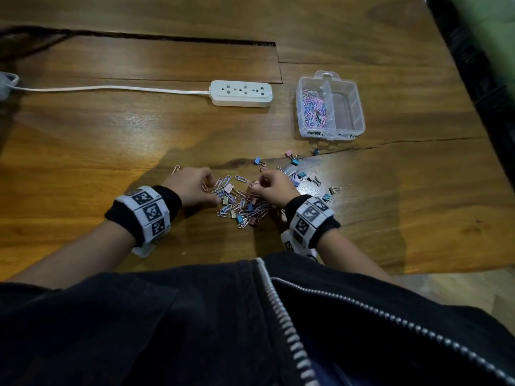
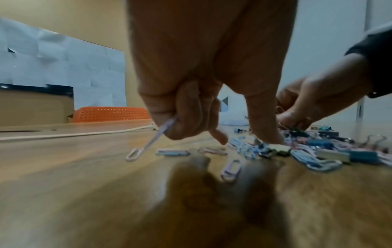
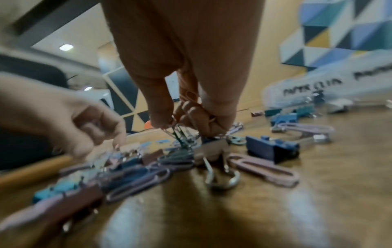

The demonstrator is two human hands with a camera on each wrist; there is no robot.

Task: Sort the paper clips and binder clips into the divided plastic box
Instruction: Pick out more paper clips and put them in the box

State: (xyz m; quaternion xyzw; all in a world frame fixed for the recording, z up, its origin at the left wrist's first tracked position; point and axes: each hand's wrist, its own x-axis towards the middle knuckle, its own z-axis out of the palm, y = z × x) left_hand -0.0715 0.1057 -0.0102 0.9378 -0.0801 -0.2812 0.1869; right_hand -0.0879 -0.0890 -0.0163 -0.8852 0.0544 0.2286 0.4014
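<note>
A mixed pile of pastel paper clips and small binder clips lies on the wooden table before me. My left hand hovers at the pile's left edge; its curled fingers hold a lilac paper clip that hangs down, while the thumb touches the pile. My right hand sits at the pile's right edge and pinches a small bunch of paper clips. The divided clear plastic box stands at the far right, with paper clips in its left compartment; the right compartment looks bare.
Several binder clips lie scattered to the right of the pile, toward the box. A white power strip with its cable lies behind the pile. A dark table edge runs down the right side.
</note>
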